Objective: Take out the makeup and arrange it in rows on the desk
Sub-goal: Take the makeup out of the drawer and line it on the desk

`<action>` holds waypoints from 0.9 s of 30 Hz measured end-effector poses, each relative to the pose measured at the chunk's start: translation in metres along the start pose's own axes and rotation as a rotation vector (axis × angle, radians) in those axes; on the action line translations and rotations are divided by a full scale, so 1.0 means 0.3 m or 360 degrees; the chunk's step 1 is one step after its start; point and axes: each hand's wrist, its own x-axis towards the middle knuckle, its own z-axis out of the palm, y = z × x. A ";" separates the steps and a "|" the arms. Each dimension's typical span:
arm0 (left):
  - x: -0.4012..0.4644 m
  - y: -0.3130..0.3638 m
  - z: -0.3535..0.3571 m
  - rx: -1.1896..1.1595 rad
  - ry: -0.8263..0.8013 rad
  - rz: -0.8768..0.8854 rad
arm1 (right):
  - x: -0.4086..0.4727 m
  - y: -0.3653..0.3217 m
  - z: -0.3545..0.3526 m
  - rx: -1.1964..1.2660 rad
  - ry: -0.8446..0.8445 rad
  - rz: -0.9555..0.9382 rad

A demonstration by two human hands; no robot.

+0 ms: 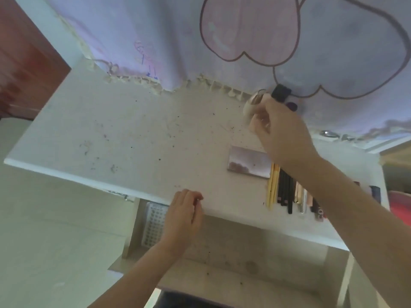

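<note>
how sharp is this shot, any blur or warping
Head view: soft overall, with the right hand and the black-capped item it holds near the wall smeared. The desk edges bow and splay, typical wide-angle distortion. Light is flat and dim with a purplish cast, no hard shadows; the palette shows a dull sheen. The left hand at the front edge is a little clearer.

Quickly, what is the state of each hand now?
Left hand: curled at the desk edge, seems to hold nothing.
Right hand: grips a black-capped bottle.
</note>
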 end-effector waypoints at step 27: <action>-0.235 -0.396 -0.039 0.0077 -0.0508 -0.1185 | -0.606 -0.286 0.795 0.1651 -0.1303 0.1783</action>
